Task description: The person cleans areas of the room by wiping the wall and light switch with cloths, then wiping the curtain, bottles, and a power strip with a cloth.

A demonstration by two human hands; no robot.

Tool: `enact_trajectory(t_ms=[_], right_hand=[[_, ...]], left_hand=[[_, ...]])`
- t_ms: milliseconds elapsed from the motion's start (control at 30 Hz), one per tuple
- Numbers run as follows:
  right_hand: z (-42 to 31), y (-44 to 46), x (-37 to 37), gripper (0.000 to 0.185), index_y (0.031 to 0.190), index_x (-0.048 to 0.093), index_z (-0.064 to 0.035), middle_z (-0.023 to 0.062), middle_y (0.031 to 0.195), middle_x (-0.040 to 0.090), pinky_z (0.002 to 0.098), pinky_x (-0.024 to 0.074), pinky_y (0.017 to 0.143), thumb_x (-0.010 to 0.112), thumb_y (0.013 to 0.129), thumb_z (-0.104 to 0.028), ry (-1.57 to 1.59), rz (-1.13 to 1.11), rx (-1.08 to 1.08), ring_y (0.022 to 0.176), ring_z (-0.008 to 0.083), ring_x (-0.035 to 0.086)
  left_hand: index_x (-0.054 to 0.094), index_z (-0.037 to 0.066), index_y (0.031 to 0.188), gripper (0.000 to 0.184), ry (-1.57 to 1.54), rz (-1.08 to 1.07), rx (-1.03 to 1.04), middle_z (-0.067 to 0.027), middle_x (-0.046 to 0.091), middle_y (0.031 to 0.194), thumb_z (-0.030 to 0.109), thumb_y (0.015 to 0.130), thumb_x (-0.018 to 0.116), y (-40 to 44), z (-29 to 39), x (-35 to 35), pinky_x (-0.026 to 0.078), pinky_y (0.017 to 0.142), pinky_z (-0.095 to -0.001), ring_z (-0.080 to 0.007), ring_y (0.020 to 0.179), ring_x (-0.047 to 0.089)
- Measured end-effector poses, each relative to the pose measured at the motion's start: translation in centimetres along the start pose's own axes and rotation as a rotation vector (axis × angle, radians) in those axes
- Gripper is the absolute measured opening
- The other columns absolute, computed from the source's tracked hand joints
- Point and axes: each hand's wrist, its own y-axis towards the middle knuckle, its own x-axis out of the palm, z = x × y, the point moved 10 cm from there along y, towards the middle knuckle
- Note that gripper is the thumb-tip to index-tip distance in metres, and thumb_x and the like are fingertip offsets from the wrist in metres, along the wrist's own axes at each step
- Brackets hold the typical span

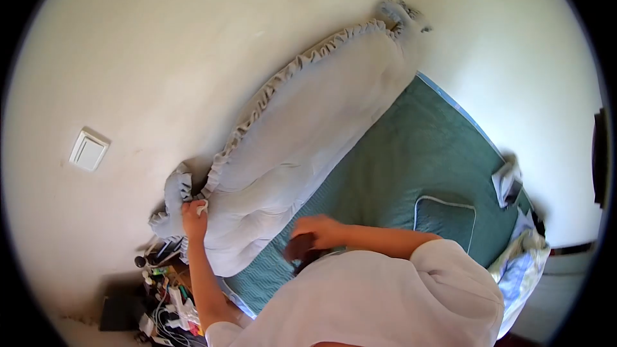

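Observation:
A long pale grey headboard cover (308, 115) with a ruffled edge leans along the wall behind the bed. At its lower left end, my left hand (195, 218) is closed on the fabric by the ruffle, with a small whitish bit of cloth (202, 207) showing at the fingers. My right hand (324, 230) is in front of my chest, over the bed. Its fingers are closed around a dark brown object (299, 249), smeared by motion and partly hidden, so its kind is unclear. Below it lies a green quilted bedspread (379, 160).
A green cushion (443, 218) with light piping lies on the bed. Bunched grey cloth (508, 183) and a patterned bundle (524, 266) sit at the right edge. Cluttered small items and cables (170, 308) stand at lower left. A light switch (89, 150) is on the wall.

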Motion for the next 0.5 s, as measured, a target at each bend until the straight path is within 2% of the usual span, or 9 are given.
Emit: enact_trajectory(t_ms=[33,67,133,167,200,267,400,467,500], right_hand=[[1.5,-2.8,-0.4,0.039,0.105,0.065,-0.0098,0.0107,0.100,0.065,0.0378,0.0493,0.082,0.073,0.067,-0.006,0.023,0.132,0.145,0.096,0.0285,0.062],[3.6,-6.6,-1.1,0.035,0.104,0.065,-0.0090,0.0095,0.095,0.066,0.0359,0.0531,0.076,0.070,0.070,-0.002,-0.128,0.338,0.191,0.089,0.0250,0.065],[5.4,-14.3,-1.8,0.032,0.102,0.064,-0.0058,0.0066,0.090,0.066,0.0315,0.0542,0.064,0.072,0.072,0.000,0.035,0.769,0.704,0.077,0.0185,0.065],[5.2,-18.9,-1.2,0.030,0.102,0.064,-0.0042,0.0052,0.088,0.066,0.0294,0.0548,0.058,0.072,0.073,0.001,0.172,1.024,0.895,0.071,0.0152,0.064],[3.7,-21.7,-0.6,0.029,0.100,0.064,-0.0036,0.0054,0.087,0.066,0.0298,0.0547,0.060,0.074,0.073,0.000,0.185,1.209,0.935,0.073,0.0142,0.064],[1.3,-24.1,1.2,0.024,0.098,0.065,-0.0049,0.0038,0.078,0.065,0.0248,0.0471,0.049,0.075,0.076,-0.004,0.040,1.308,0.906,0.059,0.0084,0.059],[3.5,-22.1,6.3,0.026,0.099,0.065,-0.0049,0.0038,0.080,0.065,0.0260,0.0479,0.050,0.075,0.075,-0.003,0.052,1.316,0.860,0.061,0.0103,0.060],[5.0,-16.3,8.4,0.027,0.099,0.066,-0.0040,0.0051,0.084,0.066,0.0285,0.0506,0.058,0.077,0.074,-0.005,0.028,1.104,0.827,0.069,0.0133,0.062],[5.2,-13.7,9.2,0.029,0.099,0.066,-0.0039,0.0066,0.087,0.066,0.0290,0.0507,0.066,0.077,0.072,-0.007,0.100,1.006,0.755,0.076,0.0156,0.063]], left_hand=[[0.066,0.014,0.095,0.024,-0.017,0.001,-0.011,-0.0129,0.056,0.100,0.004,0.074,0.060,0.1,0.6,-0.5,0.047,0.080,-0.0445,-0.0375,0.094,0.057],[0.065,0.015,0.095,0.024,-0.035,0.000,-0.024,-0.0124,0.056,0.100,0.004,0.074,0.060,0.0,1.0,-0.5,0.048,0.078,-0.0449,-0.0371,0.092,0.058],[0.064,0.016,0.095,0.023,-0.013,0.008,0.009,-0.0114,0.056,0.101,0.007,0.073,0.060,-0.2,0.9,-0.3,0.049,0.075,-0.0465,-0.0362,0.089,0.060],[0.064,0.016,0.095,0.023,-0.018,0.027,0.016,-0.0111,0.056,0.101,0.008,0.073,0.061,-0.1,0.7,-0.1,0.049,0.074,-0.0471,-0.0361,0.088,0.060],[0.064,0.017,0.095,0.023,-0.021,0.037,0.028,-0.0109,0.056,0.101,0.010,0.073,0.061,0.0,0.5,0.1,0.049,0.074,-0.0477,-0.0359,0.087,0.060],[0.064,0.018,0.095,0.023,-0.043,0.016,0.059,-0.0105,0.057,0.102,0.010,0.073,0.061,0.2,0.2,0.9,0.049,0.073,-0.0484,-0.0355,0.087,0.060],[0.063,0.018,0.094,0.021,-0.054,-0.025,0.053,-0.0101,0.058,0.102,0.012,0.075,0.059,1.2,-1.0,1.8,0.049,0.073,-0.0487,-0.0358,0.087,0.060],[0.063,0.018,0.093,0.019,-0.058,-0.043,0.063,-0.0102,0.058,0.101,0.013,0.075,0.058,1.2,-1.8,2.2,0.048,0.073,-0.0486,-0.0358,0.087,0.060],[0.062,0.017,0.092,0.017,-0.039,-0.053,0.084,-0.0107,0.059,0.099,0.014,0.076,0.057,1.6,-1.9,2.6,0.048,0.073,-0.0485,-0.0361,0.087,0.060]])
